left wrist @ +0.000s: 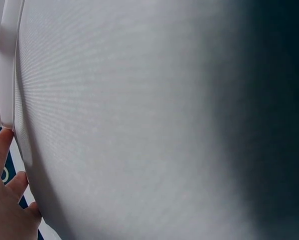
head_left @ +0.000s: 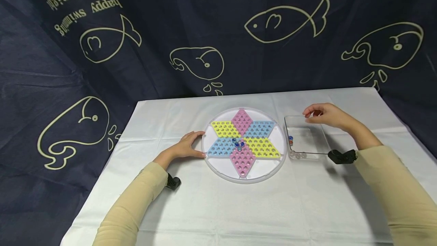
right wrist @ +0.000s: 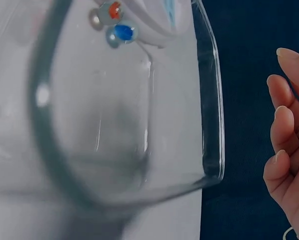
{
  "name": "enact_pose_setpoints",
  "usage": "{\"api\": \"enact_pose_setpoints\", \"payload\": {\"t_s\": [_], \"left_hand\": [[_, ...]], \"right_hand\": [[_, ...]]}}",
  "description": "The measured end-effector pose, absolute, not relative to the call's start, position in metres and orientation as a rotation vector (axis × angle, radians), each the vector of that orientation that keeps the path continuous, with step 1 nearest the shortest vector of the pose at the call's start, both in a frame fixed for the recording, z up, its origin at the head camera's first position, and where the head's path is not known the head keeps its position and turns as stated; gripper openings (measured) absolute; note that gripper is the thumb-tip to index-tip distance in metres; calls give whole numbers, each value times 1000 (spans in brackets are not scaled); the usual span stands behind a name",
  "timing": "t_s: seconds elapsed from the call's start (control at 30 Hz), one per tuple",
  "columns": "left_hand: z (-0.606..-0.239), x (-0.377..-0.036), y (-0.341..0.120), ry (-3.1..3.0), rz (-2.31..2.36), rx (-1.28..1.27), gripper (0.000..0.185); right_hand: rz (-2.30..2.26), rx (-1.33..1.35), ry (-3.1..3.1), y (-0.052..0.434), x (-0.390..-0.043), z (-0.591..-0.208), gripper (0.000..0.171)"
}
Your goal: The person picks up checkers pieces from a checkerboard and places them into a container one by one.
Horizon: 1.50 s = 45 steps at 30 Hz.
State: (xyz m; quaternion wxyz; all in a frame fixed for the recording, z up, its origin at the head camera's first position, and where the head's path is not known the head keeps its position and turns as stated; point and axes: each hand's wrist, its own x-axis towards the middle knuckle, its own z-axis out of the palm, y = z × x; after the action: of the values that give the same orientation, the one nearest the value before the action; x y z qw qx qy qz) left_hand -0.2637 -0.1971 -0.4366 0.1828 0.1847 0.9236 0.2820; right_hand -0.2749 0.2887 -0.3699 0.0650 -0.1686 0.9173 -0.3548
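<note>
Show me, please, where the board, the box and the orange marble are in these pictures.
Board (head_left: pixel 220 165): head view, on the bare white base at its lower left.
Box (head_left: pixel 308 139): head view, on its clear floor.
Orange marble (right wrist: pixel 114 11): right wrist view, on its coloured core.

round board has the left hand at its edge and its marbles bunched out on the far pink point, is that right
Not quite: the marbles are bunched near the middle of the round board, where the coloured points meet, as the head view shows. The left hand is indeed at the board's edge.
</note>
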Motion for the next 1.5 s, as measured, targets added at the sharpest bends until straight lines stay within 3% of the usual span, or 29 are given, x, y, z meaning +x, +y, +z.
{"api": "enact_pose_setpoints", "payload": {"t_s": [0.57,1.5], "left_hand": [[-436,-264,-197,2609,791,530,85],[-434,-264,-196,2611,788,509,84]], "right_hand": [[-1154,-631,2697,243,-284,-361,28],[-1146,-841,2485,159,-293,-390,28]]}}
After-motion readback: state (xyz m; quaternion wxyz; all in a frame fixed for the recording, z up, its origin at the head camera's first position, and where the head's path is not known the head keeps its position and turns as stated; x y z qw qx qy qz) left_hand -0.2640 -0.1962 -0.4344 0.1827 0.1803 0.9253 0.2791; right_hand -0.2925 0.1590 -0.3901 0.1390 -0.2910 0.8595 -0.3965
